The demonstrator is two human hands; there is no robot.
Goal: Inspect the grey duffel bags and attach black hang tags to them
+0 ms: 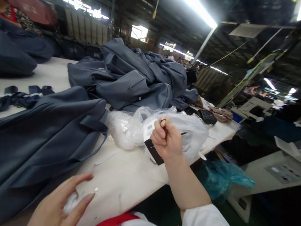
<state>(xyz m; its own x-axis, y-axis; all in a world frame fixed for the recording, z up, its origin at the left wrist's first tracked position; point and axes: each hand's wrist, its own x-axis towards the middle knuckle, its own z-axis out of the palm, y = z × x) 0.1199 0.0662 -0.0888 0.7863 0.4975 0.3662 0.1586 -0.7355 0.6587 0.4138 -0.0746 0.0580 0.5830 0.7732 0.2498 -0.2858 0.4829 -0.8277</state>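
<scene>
My right hand [167, 138] is closed in a fist over the table, with a small dark loop showing at its fingertips. Just below and behind it are hang tags [153, 151], one white with a barcode and one black; the fingers seem to grip them by their cord. My left hand [59, 205] is low in front with thumb and forefinger spread apart. A small crumpled clear piece [70, 202] shows between them, and I cannot tell whether it rests in the palm or on the table. Beside this hand lies a dark blue-grey bag [36, 137] with a strap.
Clear plastic bags [125, 128] lie behind the right hand. A heap of blue-grey bags [133, 76] covers the far table [129, 178]. Dark straps [22, 97] lie at left. A person [15, 13] is at far left. Right of the table edge stand a teal plastic bag [222, 176] and a machine [283, 170].
</scene>
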